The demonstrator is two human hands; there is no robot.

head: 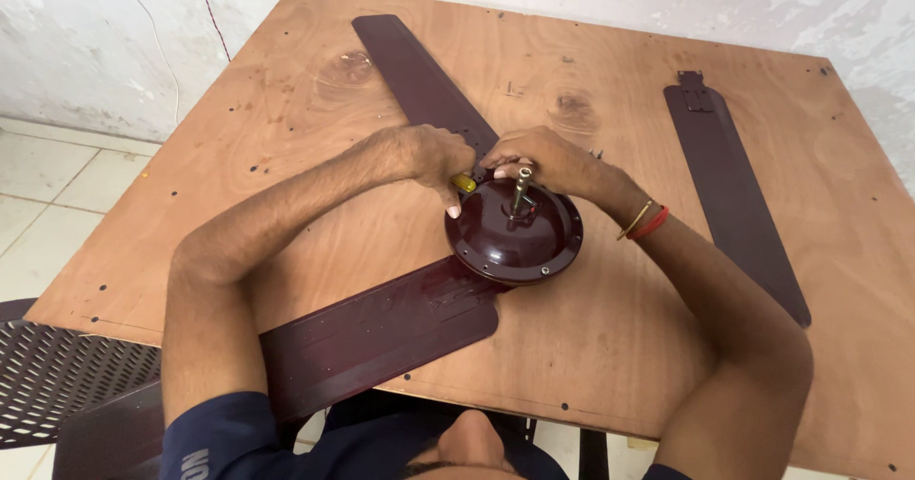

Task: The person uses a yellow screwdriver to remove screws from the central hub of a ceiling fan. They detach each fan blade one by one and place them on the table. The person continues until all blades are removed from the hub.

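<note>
A dark maroon ceiling fan motor housing (515, 237) lies on the plywood table (610, 347), its metal shaft (520, 190) pointing up. Two maroon blades are fixed to it: one (419, 75) runs to the far left, one (372, 332) comes toward me over the table edge. My left hand (434, 156) is closed around a yellow-handled tool (464, 183) at the housing's far rim. My right hand (543, 161) rests on the far side of the housing by the shaft, fingers pressed down where the far blade joins it.
A third, loose maroon blade (734, 189) lies on the table's right side. A perforated dark chair seat (57, 375) stands at the lower left. A white wall and tiled floor lie beyond the table. Red and gold bangles (646, 221) circle my right wrist.
</note>
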